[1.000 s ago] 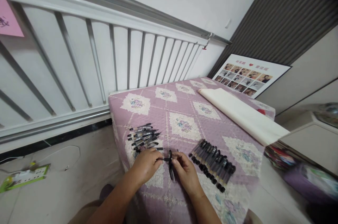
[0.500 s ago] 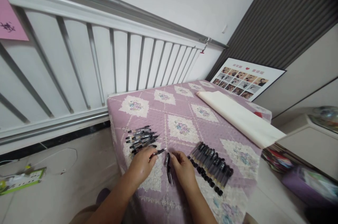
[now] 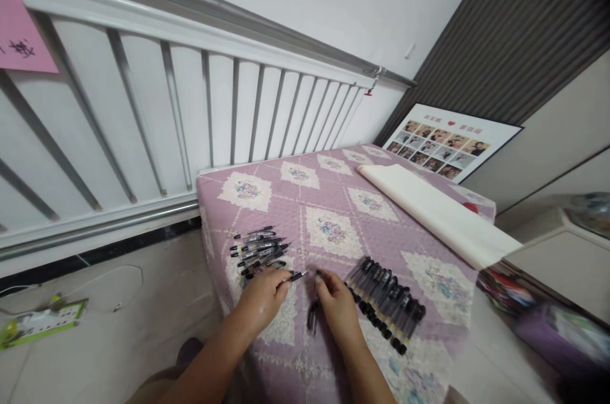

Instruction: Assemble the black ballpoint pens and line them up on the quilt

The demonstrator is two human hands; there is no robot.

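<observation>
My left hand point(image 3: 262, 297) is closed on a black pen point(image 3: 296, 276), whose bare tip points right toward my other hand. Between the fingertips of my right hand point(image 3: 337, 302) is a small black pen cap point(image 3: 318, 273), mostly covered by the fingers. Black pen caps point(image 3: 312, 316) lie on the cloth just left of that hand. Beyond my left hand, several loose pens point(image 3: 260, 247) form a pile, their tips mostly to the right. To the right of my right hand, several black-ended pens point(image 3: 385, 302) lie side by side in a slanted row.
A purple flowered cloth point(image 3: 295, 201) covers the surface. A cream roll or folded sheet point(image 3: 429, 216) lies along its far right. Behind stands a white radiator point(image 3: 222, 112); a photo board point(image 3: 438, 143) leans at the back right. A power strip point(image 3: 45, 323) is on the floor at left.
My right hand has picked up a pen cap from the cloth and now holds it level with the pen's tip. My left hand keeps its pen almost in place; the view shifts slightly.
</observation>
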